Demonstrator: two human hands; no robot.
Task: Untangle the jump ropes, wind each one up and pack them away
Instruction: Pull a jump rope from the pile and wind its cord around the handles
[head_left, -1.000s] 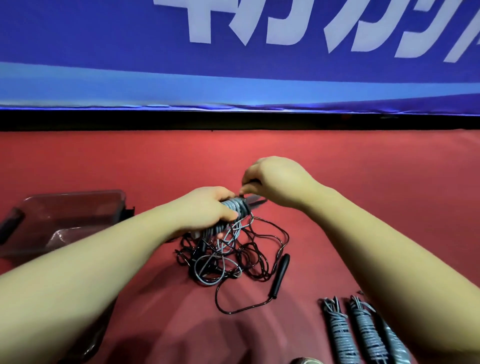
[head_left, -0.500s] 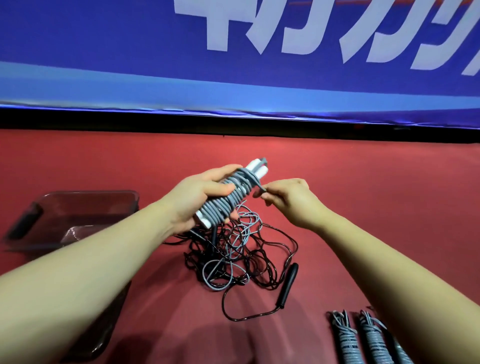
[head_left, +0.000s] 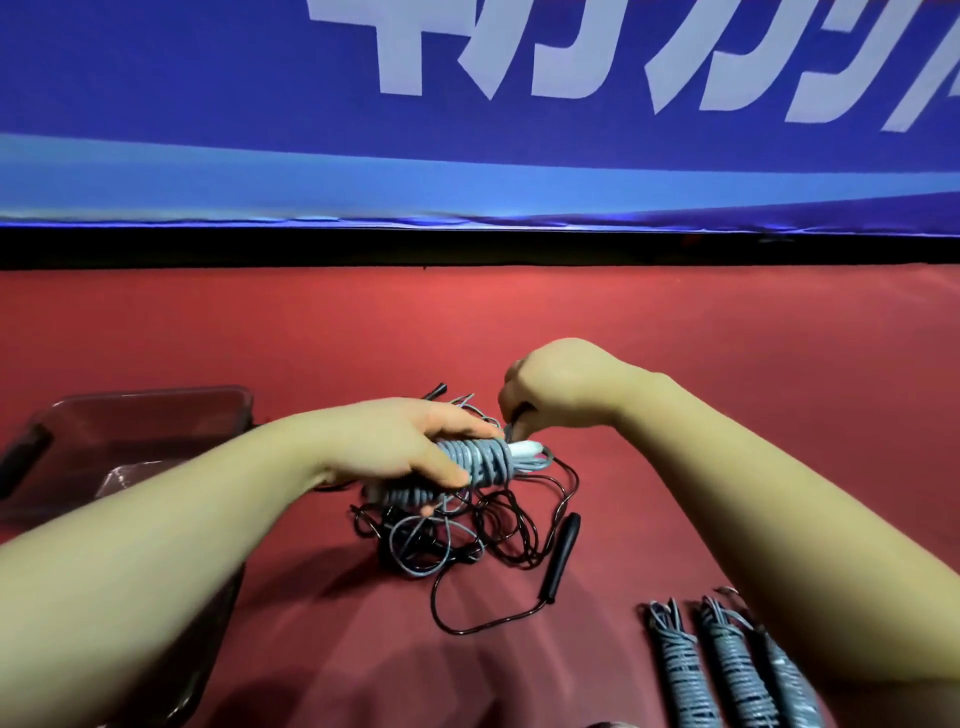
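Observation:
My left hand grips a grey jump rope wound in coils round its white handles, held level above the red floor. Just above the bundle's right end, my right hand pinches the grey cord's loose end. Beneath both hands lies a tangled pile of black and grey rope. A black handle with a trailing black cord sticks out of the pile to the right. Three wound grey ropes lie side by side at the bottom right.
A dark see-through plastic bin stands on the floor at the left, partly behind my left forearm. A blue banner with white lettering runs along the far edge of the red floor.
My left hand has lowered the wound bundle and turned it level. My right hand has risen over the bundle's right end, still pinching the cord.

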